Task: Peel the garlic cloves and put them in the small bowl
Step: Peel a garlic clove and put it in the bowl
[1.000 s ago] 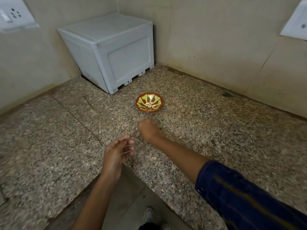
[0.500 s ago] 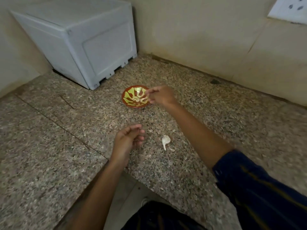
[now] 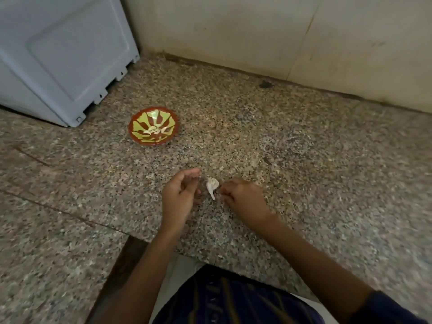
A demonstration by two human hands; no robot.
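Head view: a speckled granite countertop (image 3: 304,160) carries a small red bowl with yellow-green pattern (image 3: 154,125), pale peeled cloves inside. Nearer, a white papery garlic piece (image 3: 212,187) lies between the loosely curled, empty left hand (image 3: 180,197) and the right hand (image 3: 243,199), fingertips beside it; a careless pinch may skid it.

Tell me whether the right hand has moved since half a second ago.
Yes. The right hand has drawn back from the small bowl toward the garlic piece nearer the counter edge.
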